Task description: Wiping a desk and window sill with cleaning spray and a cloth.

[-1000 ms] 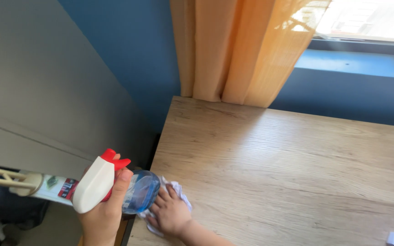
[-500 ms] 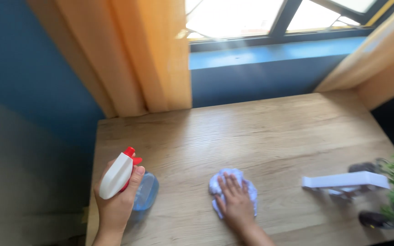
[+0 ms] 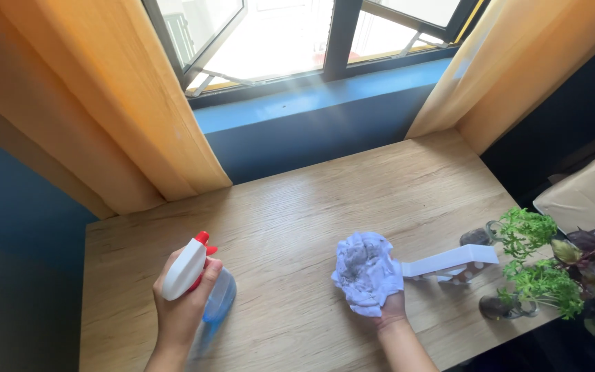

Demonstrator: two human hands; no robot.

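Note:
My left hand [image 3: 179, 313] grips a spray bottle [image 3: 197, 286] with a white and red trigger head and blue liquid, held just above the left part of the wooden table [image 3: 290, 207]. My right hand [image 3: 388, 310] holds a crumpled white cloth [image 3: 365, 271] lifted off the table near the front middle; the cloth hides most of the fingers.
A flat white object [image 3: 452, 260] lies on the table right of the cloth. Small green and purple plants in glass jars [image 3: 549, 275] stand at the right front corner. Orange curtains [image 3: 105, 103] hang at both sides of the window [image 3: 297, 34] above a blue sill.
The view swung right from the table's left corner to its whole top. My right hand slid the cloth rightward across the table and has now lifted it, bunched up.

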